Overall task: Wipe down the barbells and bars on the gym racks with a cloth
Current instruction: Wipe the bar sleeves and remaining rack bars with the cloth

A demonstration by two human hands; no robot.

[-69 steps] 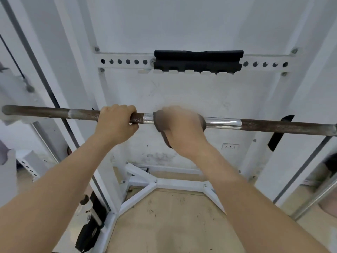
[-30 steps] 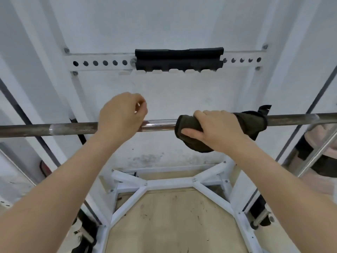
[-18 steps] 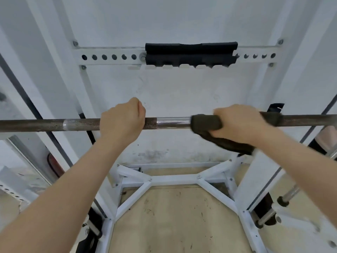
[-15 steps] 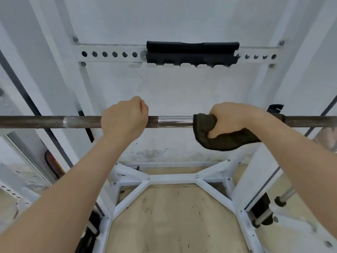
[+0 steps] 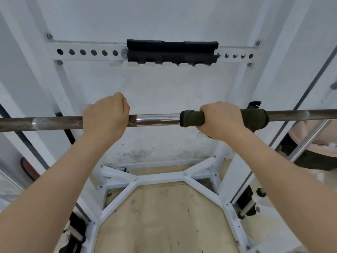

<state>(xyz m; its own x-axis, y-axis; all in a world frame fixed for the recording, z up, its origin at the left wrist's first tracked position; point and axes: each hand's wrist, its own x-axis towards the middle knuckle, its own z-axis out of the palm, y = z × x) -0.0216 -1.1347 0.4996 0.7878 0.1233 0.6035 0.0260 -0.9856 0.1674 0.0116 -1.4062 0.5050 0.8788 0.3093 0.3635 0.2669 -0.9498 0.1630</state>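
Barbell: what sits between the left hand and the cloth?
In the head view, only bare barbell: a short dark knurled bit beside the left hand, then a shiny smooth stretch up to the cloth, which the right hand grips.

A gym, viewed from inside a white steel weight rack point(image 5: 164, 177). A long barbell point(image 5: 54, 122), part knurled and part chrome, lies across it. Behind, a crossbar point(image 5: 87, 52) drilled with a row of holes carries a black pad point(image 5: 172, 51). The rack's braced base stands on a scuffed wooden floor point(image 5: 164, 220), against a white wall point(image 5: 164, 15)
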